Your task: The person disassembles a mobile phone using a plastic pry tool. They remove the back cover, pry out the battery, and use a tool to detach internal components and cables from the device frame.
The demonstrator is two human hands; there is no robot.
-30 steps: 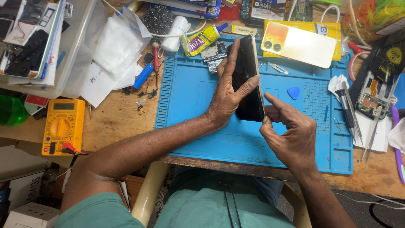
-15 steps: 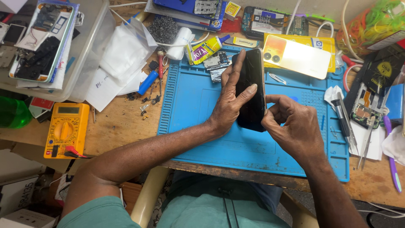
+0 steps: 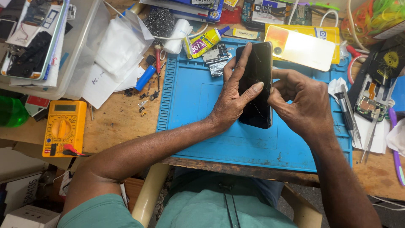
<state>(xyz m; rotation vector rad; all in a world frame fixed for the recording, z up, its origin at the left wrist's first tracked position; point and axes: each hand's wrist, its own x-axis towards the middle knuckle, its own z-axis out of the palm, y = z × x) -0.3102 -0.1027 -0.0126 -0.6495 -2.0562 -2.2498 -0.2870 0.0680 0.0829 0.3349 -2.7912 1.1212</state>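
Observation:
A black phone point(image 3: 257, 67) with a cracked screen stands on edge over the blue work mat point(image 3: 190, 105). My left hand point(image 3: 234, 95) wraps it from the left, thumb across the glass and fingers up along its side. My right hand point(image 3: 301, 103) is curled at the phone's right edge, fingertips pressed against the rim near the middle. What the right fingertips pinch is hidden.
A yellow phone back cover point(image 3: 301, 46) lies at the mat's far edge, a glue tube point(image 3: 204, 42) beside it. A yellow multimeter point(image 3: 63, 126) sits at left, tweezers point(image 3: 348, 114) and an opened phone point(image 3: 371, 99) at right. Clear plastic bins point(image 3: 67, 63) and white papers crowd the far left.
My right hand has slid up the phone's right edge from the lower corner to its middle. The left hand keeps its hold, and the phone has tipped slightly more upright.

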